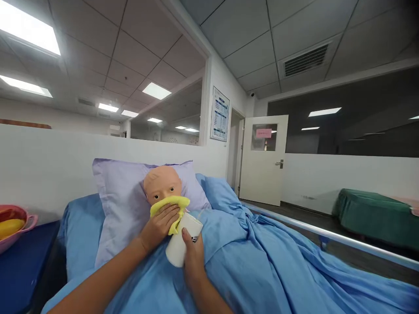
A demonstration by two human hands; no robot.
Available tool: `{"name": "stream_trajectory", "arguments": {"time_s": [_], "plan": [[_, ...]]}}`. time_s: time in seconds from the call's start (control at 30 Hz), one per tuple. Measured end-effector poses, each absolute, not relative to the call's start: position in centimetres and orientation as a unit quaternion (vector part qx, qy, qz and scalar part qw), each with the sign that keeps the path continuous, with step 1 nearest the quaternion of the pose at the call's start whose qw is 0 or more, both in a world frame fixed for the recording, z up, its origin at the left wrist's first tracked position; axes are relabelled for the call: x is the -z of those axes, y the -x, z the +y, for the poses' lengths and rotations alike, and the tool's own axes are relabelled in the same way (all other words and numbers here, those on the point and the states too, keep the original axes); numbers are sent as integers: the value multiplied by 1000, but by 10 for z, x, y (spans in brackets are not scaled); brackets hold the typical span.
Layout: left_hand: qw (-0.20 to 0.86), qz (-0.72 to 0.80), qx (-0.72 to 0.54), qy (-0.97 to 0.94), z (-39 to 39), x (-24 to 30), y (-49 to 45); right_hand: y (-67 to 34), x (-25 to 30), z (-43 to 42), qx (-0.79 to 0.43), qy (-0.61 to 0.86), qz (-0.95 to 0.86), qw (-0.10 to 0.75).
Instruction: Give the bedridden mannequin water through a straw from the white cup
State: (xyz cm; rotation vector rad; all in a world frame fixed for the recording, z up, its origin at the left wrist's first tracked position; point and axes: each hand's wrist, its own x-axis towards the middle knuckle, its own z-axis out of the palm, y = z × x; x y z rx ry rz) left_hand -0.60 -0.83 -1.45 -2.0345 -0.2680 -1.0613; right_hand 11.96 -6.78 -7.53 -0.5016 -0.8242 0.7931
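Left hand: the left hand (159, 227) comes in from the lower left and is closed on a yellow cloth (170, 204), fingers curled over its folds, pressing it against the lower part of the manikin's face.
Right hand: the right hand (193, 258) comes up from the bottom edge and is wrapped around a white cup (179, 247), thumb lying up its front; the cup is tilted with its rim toward the manikin.
Hands together: the two hands are just beside each other, and the cloth hangs down onto the cup's rim.
Yellow cloth: bunched, covering the mouth and chin of the manikin head (162, 183); the eyes and bare crown show above it.
White cup: held over the bedding, just below the chin; I cannot tell what is inside it.
Manikin: lying on its back in the bed, head on a lilac pillow (119, 196), body under a blue blanket (262, 261) that is rumpled and pulled up to the neck.
Bed rail: a metal rail (327, 234) runs along the far side of the bed.
Bench: a dark blue bench (22, 266) stands at the left of the bed and carries a pink basin (26, 221) with something yellow in it.
Room: a white door (263, 174) stands open behind the bed, a poster (219, 114) hangs on the wall beside it, and a green-covered bed (376, 216) stands well apart at the right.
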Motion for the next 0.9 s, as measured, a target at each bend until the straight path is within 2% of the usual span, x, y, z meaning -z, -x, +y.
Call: {"name": "stream_trajectory", "arguments": {"time_s": [0.2,0.33,0.53,0.7,0.9], "plan": [[335,-95,411,842,-16,24,16,-119,81,-63,-411,257,-362,796],[377,-44,370,848,-22,-4,19,-121,81,-62,-417,260,-363,792],[415,-74,409,809,-18,-41,2,-122,72,-74,-435,294,-363,770],[429,-97,388,810,-7,-12,-1,-122,68,-72,-413,290,-361,784],[368,-117,424,819,-11,18,8,-120,69,-73,-418,275,-363,786]]}}
